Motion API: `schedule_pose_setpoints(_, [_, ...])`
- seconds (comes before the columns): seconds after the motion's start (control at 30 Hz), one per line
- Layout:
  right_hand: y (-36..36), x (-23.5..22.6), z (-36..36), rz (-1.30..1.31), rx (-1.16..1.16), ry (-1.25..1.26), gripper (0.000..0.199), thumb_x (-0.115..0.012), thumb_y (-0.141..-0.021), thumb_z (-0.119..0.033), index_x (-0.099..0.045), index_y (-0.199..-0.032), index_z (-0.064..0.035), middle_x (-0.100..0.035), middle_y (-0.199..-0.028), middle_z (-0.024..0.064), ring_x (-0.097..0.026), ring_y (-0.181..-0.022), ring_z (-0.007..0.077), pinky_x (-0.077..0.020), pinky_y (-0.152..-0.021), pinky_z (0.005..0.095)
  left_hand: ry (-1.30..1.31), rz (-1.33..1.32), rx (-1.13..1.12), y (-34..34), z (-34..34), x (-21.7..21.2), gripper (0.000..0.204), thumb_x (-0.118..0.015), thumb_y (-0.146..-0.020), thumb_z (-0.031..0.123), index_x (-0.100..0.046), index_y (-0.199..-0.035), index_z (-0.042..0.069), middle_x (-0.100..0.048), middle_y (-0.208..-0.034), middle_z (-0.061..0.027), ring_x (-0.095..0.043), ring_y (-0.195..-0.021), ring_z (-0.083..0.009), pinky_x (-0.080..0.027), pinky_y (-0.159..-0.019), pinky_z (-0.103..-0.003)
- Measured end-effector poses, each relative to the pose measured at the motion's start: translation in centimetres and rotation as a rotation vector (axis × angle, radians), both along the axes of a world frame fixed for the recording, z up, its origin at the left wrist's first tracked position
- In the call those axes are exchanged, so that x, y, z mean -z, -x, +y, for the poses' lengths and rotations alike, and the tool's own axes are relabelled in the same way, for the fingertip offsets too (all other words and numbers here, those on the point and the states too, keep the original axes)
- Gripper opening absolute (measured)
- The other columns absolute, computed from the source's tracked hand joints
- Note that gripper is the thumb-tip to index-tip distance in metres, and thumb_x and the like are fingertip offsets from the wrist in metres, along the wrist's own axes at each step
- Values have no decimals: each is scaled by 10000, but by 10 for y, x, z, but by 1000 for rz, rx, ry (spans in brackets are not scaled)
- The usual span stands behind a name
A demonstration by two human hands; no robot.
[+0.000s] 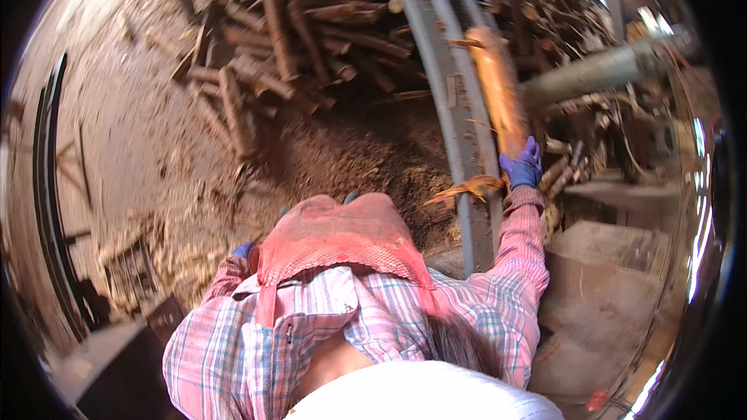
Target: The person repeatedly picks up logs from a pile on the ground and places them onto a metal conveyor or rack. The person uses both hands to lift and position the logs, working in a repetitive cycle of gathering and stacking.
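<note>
My right hand point(523, 165), in a purple-blue glove, reaches out to the right. It rests against the near end of a peeled orange-brown log point(498, 89), fingers stretched and spread. The log lies along a grey metal rail frame point(459, 109). Shreds of orange bark point(476, 187) hang over the rails just left of that hand. My left hand point(243, 250), gloved in blue, is low at my left side beside the red apron point(334, 229). Its fingers are mostly hidden.
A pile of cut logs point(311, 31) covers the ground ahead. A thick grey-green pipe point(599, 74) meets the rails from the right. Loose branches point(607, 132) lie below it, and a flat pale slab point(607, 264) is near my right side. Brown debris point(334, 140) covers the ground.
</note>
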State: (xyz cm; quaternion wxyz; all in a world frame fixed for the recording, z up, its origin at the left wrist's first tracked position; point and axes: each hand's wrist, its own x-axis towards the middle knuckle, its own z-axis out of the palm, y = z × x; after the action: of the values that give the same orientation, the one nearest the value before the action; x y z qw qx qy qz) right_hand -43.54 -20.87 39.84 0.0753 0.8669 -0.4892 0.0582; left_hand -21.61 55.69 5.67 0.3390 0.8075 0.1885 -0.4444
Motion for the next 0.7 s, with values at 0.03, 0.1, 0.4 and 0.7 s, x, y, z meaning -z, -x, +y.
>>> schedule_pose_setpoints(0.03, [-24,3,25,-154,-137,159,917,-797,-625,-421,-385,-1345,-29,-454,-1332,242,-494,-1172,384,-422,-982,414,-1,17,-7,14,20,5,391,-603,-836,336,-637,-1048,9,-652,-901,-131,-599,-778,-211,-488,-685,-353])
schedule_pose_setpoints(0.1, [-66,38,81,-524,-280,56,691,-761,-707,-315,-481,-1245,16,-506,-1260,239,-488,-1175,353,-398,-997,414,20,-6,39,31,44,7,385,-591,-847,331,-630,-1060,13,-654,-926,-134,-610,-788,-209,-495,-690,-342])
schedule_pose_setpoints(0.4, [-98,210,291,-250,-330,-1277,508,-751,-763,-264,-549,-1107,51,-561,-914,59,-513,-842,173,-441,-786,326,165,-305,236,11,22,16,373,-575,-867,303,-593,-1111,20,-657,-996,-152,-651,-819,-193,-526,-684,-300])
schedule_pose_setpoints(0.7, [64,341,244,72,579,-1581,268,-571,-867,-310,-643,-837,-53,-606,-785,42,-553,-735,202,-462,-692,370,112,-311,310,-86,-41,63,508,-715,-723,208,-578,-1194,74,-633,-1002,-188,-632,-916,-330,-505,-803,-423])
